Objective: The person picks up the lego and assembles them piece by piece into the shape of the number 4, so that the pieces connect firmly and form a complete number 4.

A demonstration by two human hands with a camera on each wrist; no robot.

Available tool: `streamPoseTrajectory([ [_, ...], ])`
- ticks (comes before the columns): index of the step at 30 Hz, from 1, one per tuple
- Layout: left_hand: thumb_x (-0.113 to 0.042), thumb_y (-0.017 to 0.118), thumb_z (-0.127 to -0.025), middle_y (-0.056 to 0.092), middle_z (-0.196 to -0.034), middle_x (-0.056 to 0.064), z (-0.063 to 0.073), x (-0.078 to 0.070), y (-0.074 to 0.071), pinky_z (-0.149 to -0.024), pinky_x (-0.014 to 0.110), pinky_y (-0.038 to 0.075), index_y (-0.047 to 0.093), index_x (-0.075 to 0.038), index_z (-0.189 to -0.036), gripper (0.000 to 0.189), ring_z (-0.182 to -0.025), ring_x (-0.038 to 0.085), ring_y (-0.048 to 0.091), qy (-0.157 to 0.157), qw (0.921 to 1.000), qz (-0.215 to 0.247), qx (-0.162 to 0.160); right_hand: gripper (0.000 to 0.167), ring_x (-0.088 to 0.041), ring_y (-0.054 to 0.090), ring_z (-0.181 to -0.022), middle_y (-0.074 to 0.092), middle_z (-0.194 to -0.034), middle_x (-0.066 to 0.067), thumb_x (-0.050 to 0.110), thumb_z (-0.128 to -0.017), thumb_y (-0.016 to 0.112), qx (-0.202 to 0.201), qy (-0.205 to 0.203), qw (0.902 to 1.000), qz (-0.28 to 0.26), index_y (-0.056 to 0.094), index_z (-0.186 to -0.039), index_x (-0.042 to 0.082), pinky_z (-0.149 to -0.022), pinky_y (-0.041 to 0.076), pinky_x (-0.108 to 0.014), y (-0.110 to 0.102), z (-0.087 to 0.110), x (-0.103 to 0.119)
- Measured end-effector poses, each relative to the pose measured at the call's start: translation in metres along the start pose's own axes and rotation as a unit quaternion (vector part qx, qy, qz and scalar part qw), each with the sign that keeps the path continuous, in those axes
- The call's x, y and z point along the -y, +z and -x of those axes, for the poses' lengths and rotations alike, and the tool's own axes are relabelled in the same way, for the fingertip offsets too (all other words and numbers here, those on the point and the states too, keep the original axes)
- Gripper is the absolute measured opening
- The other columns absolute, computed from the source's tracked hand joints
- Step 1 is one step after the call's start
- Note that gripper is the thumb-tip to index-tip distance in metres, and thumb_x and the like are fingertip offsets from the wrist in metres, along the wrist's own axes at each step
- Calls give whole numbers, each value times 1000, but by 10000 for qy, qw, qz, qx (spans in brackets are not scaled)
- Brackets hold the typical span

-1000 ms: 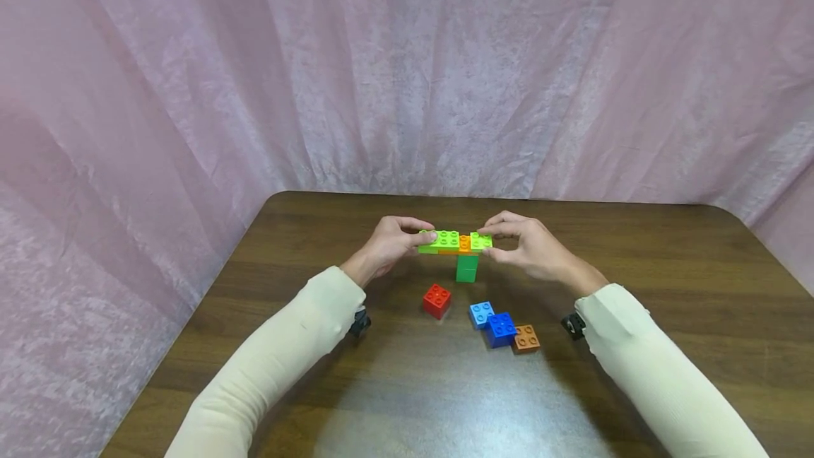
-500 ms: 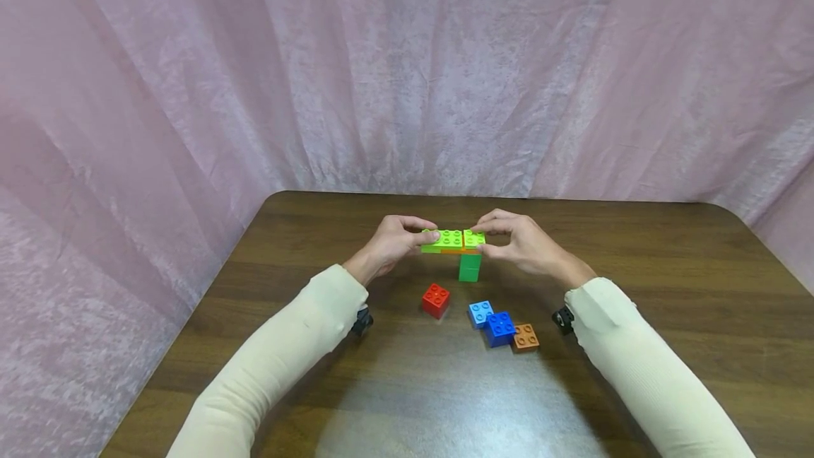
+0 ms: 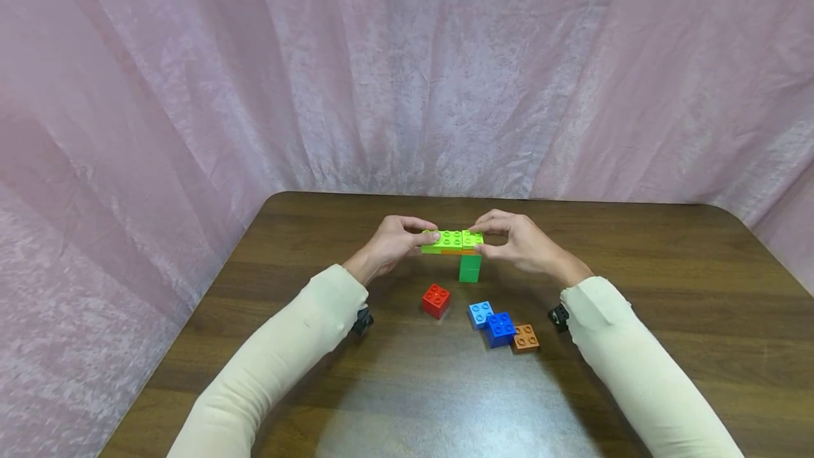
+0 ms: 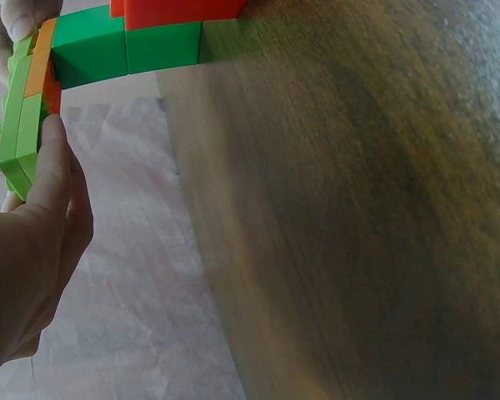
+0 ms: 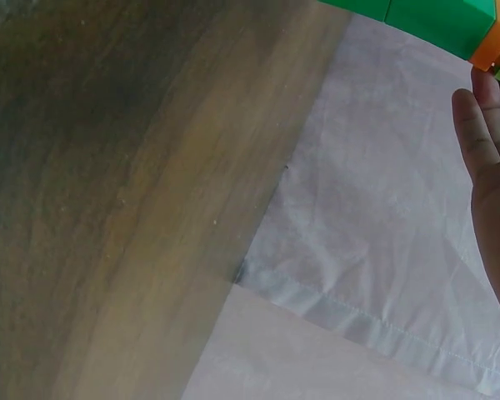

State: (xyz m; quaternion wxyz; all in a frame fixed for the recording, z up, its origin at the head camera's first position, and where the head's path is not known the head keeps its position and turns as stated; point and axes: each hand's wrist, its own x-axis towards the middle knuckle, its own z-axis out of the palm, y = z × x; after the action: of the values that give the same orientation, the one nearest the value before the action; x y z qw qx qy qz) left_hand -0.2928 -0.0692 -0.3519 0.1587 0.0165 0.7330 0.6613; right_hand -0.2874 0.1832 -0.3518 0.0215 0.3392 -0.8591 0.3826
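Observation:
Two green bricks [image 3: 469,268] stand stacked on the table, with an orange brick [image 4: 40,68] across their top. A long lime brick [image 3: 450,239] lies over the orange one and reaches out to the left, with another lime piece beneath its left end. My left hand [image 3: 389,247] pinches that left end between thumb and fingers. At the right end, a small lime brick [image 3: 473,239] sits against the long one, pinched by my right hand [image 3: 526,244]. In the right wrist view, the right hand's grip is mostly cut off by the frame edge.
In front of the stack lies a red brick [image 3: 436,301]. A light blue brick [image 3: 480,314], a blue brick [image 3: 500,330] and a brown brick [image 3: 526,338] sit close together to its right. A pink curtain [image 3: 407,76] hangs behind the wooden table [image 3: 668,288].
My right hand has moved left with the small lime brick, up against the long one. The orange studs between them are now covered. The left hand has barely shifted.

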Motion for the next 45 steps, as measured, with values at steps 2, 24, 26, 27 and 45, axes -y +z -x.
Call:
streamPoseTrajectory([
  [2, 0, 73, -90, 65, -111, 14, 0, -1, -1, -87, 37, 56, 67, 9, -119, 32, -82, 13, 63, 3, 10000, 21, 30, 29, -31, 62, -107, 67, -114, -9, 6, -87, 76, 28, -10, 10000, 12, 73, -115, 1, -89, 51, -52, 0, -1, 0],
  [24, -4, 75, -89, 64, -119, 17, 2, 1, -1, -83, 33, 57, 69, 7, -120, 33, -84, 14, 63, 63, 9995, -310, 98, 32, -23, 65, -101, 69, -114, -7, 10, -87, 78, 394, 338, 9982, -306, 73, -118, 2, -88, 56, -44, -4, 0, -4],
  [26, -4, 74, -90, 65, -117, 17, 3, 0, -1, -86, 38, 57, 69, 6, -120, 32, -83, 14, 63, 99, 9995, -303, 89, 31, -23, 65, -101, 69, -114, -7, 10, -87, 78, 345, 305, 9984, -324, 73, -118, 3, -88, 56, -43, -3, -1, -6],
  [27, -3, 73, -90, 65, -116, 17, 3, -1, -1, -87, 41, 56, 68, 6, -121, 33, -82, 14, 63, 122, 9995, -282, 100, 31, -23, 65, -101, 69, -114, -7, 10, -87, 78, 314, 286, 9985, -343, 73, -118, 3, -88, 56, -44, -3, -2, -7],
  [45, 5, 68, -91, 66, -115, 27, 25, 12, -19, -95, 48, 51, 56, 16, -127, 39, -105, 37, 67, 138, 9992, 24, 366, 33, -27, 68, -101, 70, -110, -12, 3, -83, 80, -59, 204, 9995, -230, 70, -115, 0, -92, 54, -43, 7, 2, -8],
])
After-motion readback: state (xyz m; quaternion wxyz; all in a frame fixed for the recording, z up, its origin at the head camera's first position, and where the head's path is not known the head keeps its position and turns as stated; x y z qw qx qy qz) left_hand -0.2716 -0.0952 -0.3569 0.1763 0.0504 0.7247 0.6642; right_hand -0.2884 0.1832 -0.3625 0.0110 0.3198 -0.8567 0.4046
